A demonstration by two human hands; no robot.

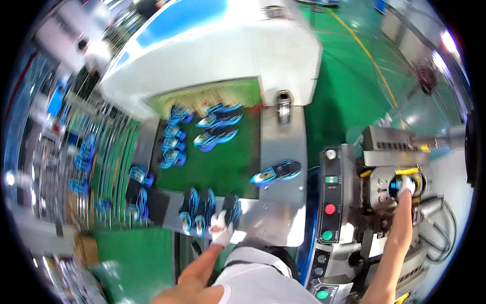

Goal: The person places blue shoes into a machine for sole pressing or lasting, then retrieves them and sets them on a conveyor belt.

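My left hand, in a white glove, is closed at the near end of a black and blue sports shoe on the metal ledge. Two similar shoes, one of them a dark shoe, stand side by side just to its left. My right arm stretches out to a machine on the right. There my gloved right hand touches a blue and black piece, perhaps a shoe, inside the machine's opening; its fingers are blurred and partly hidden. Another shoe lies on the ledge's right side.
A green conveyor belt carries several shoes out of a large white housing. A metal cup-like object stands on the right ledge. The control panel has coloured buttons. At left are a rack and a person farther off.
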